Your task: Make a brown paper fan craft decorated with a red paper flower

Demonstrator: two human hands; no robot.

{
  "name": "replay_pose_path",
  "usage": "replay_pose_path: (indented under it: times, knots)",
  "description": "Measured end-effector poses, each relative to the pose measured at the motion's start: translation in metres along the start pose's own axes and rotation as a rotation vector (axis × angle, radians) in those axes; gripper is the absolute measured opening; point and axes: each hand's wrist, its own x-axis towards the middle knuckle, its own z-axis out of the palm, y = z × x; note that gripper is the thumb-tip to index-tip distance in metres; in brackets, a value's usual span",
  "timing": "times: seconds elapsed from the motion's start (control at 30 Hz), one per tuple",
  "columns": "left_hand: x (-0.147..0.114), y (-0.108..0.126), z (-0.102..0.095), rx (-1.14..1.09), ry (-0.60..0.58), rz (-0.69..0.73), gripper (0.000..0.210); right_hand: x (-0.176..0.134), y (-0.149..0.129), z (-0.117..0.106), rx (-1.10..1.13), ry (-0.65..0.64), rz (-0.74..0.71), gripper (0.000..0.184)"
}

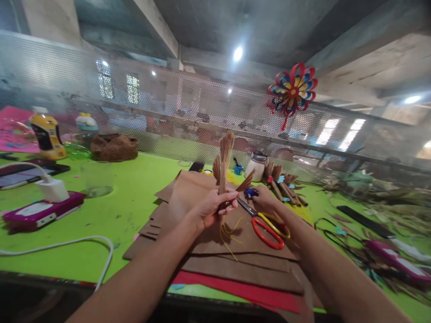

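Note:
My left hand (217,205) is wrapped round an upright brown paper craft piece (225,170) with pleated, fan-like parts at its sides. Yellow thread (230,242) loops by its top and hangs loose below my fist. To the right, my right hand (266,199) is closed on a small dark blue object (250,193) whose kind I cannot make out. Scissors (267,231) with one red and one yellow handle lie just below that hand, blades pointing toward my left hand. Under both hands are stacked sheets of brown paper (208,244).
Several finished-looking paper rolls (283,186) lie behind my right hand, near a white jar (256,167) and a small blue pot (238,169). A clear cup (97,179), a yellow bottle (47,134) and a purple power strip (43,213) stand left. Cables and dry leaves lie right.

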Motion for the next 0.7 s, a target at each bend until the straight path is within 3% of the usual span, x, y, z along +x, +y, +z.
replay_pose_path:
  times: [0.17, 0.23, 0.33, 0.4, 0.57, 0.7]
  knots:
    - [-0.002, -0.001, 0.007, 0.018, -0.005, -0.017, 0.022, -0.019, -0.020, -0.029, 0.264, 0.069, -0.008, 0.032]
    - [-0.002, -0.002, 0.008, 0.027, -0.014, -0.008, 0.020, -0.032, -0.040, -0.042, 0.785, -0.050, -0.091, 0.033]
    - [-0.001, -0.003, 0.007, 0.048, -0.020, 0.013, 0.018, -0.048, -0.071, -0.056, 1.121, -0.185, -0.162, 0.040]
    - [-0.001, -0.003, 0.007, 0.066, -0.026, 0.008, 0.019, -0.053, -0.083, -0.058, 1.221, -0.160, -0.131, 0.039]
    - [-0.001, -0.005, 0.009, 0.068, -0.046, -0.031, 0.020, -0.057, -0.090, -0.050, 1.333, 0.047, -0.091, 0.016]
    - [-0.001, -0.005, 0.013, 0.064, -0.053, -0.059, 0.020, -0.060, -0.088, -0.049, 1.374, 0.080, -0.056, 0.018]
